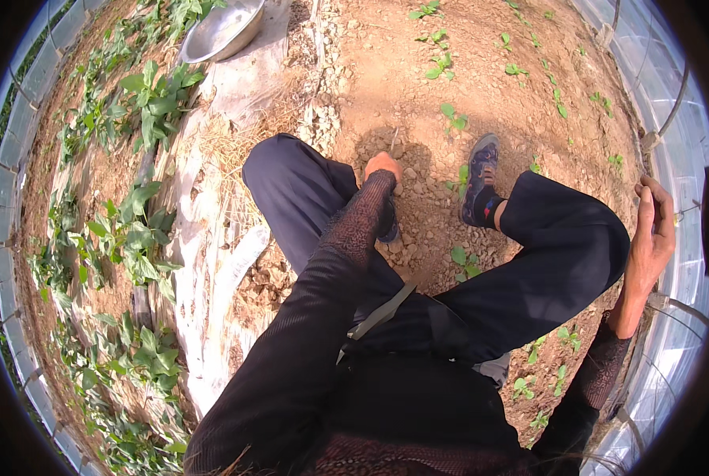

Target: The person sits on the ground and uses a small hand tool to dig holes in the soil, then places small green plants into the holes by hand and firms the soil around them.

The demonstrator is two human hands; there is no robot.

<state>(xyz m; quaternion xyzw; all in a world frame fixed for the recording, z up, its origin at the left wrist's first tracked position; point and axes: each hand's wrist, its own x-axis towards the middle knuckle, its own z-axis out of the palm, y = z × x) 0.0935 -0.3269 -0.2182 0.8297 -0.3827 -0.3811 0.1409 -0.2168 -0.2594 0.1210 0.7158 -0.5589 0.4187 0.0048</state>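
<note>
My left hand [383, 166] is low over the loose soil between my feet, its fingers closed. From the fist a thin tool [395, 140] points forward to the ground; its handle is hidden in the hand, and its exact kind cannot be made out. Out to the right, beside my bent right knee, my right hand [650, 238] is raised with loosely curved fingers and nothing visible in it. Crumbled soil [412, 205] lies just right of my left hand. A green seedling [454, 117] grows ahead of my right shoe [481, 172].
A metal basin [226, 33] stands ahead on the left, on pale plastic film [253, 77]. Leafy plants [140, 238] line the left side. More seedlings [515, 69] grow ahead and to the right. Clear plastic sheeting [667, 71] on hoops bounds the right edge. Dry straw [226, 154] lies by my left knee.
</note>
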